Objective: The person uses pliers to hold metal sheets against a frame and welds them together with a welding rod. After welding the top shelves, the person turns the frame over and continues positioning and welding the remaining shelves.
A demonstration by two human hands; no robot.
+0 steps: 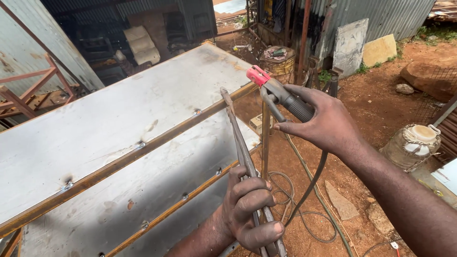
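Up above the lower grip, the right hand [328, 126] wraps a red-tipped electrode holder [278, 93], its cable [309, 190] trailing below. Lower down, the left hand [252, 214] clenches long pliers [240, 143]; their handle ends are cut off, jaws touching the steel frame [143, 150].

The left hand [250, 209] grips long pliers [243, 152], their tips touching the rusty frame bar [143, 147] between two steel sheets [109, 119]. The right hand [323, 123] holds a red-tipped electrode holder [273, 90] just beside them, cable [309, 190] hanging down.
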